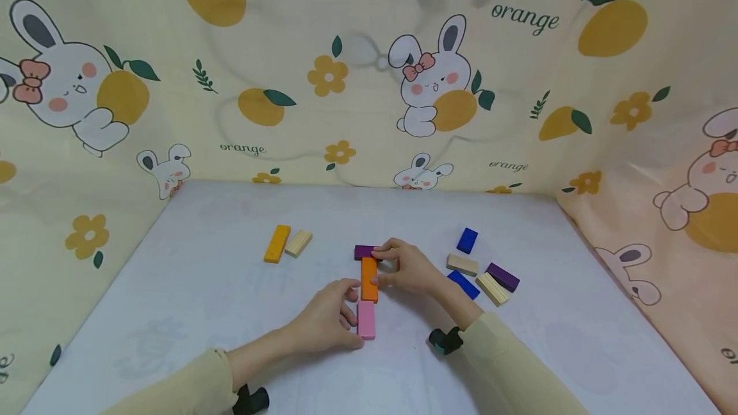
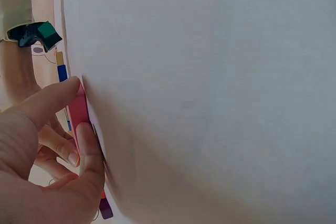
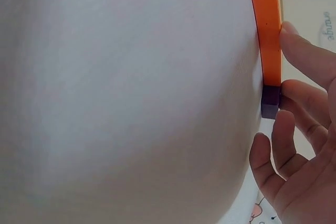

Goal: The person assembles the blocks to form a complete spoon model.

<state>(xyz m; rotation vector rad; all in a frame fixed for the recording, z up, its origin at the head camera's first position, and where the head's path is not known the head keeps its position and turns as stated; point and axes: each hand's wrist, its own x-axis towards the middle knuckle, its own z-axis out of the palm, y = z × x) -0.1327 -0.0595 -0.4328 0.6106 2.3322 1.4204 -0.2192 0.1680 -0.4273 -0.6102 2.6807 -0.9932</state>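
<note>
On the table, a purple block (image 1: 364,252), an orange block (image 1: 369,279) and a pink block (image 1: 366,320) form a line, end to end, with the purple one crosswise at the far end. My left hand (image 1: 325,317) holds the pink block from the left, thumb at its near end and fingers bent along its side. From the right, my right hand (image 1: 410,268) touches the line: index finger at the purple block, thumb against the orange block's side. Its other fingers are loosely bent, as the right wrist view shows.
A yellow-orange block (image 1: 277,244) and a pale wooden block (image 1: 298,243) lie at the back left. To the right are a blue block (image 1: 467,240), another blue block (image 1: 464,284), a purple block (image 1: 503,277) and pale wooden blocks (image 1: 462,264). A printed curtain (image 1: 357,146) borders the table.
</note>
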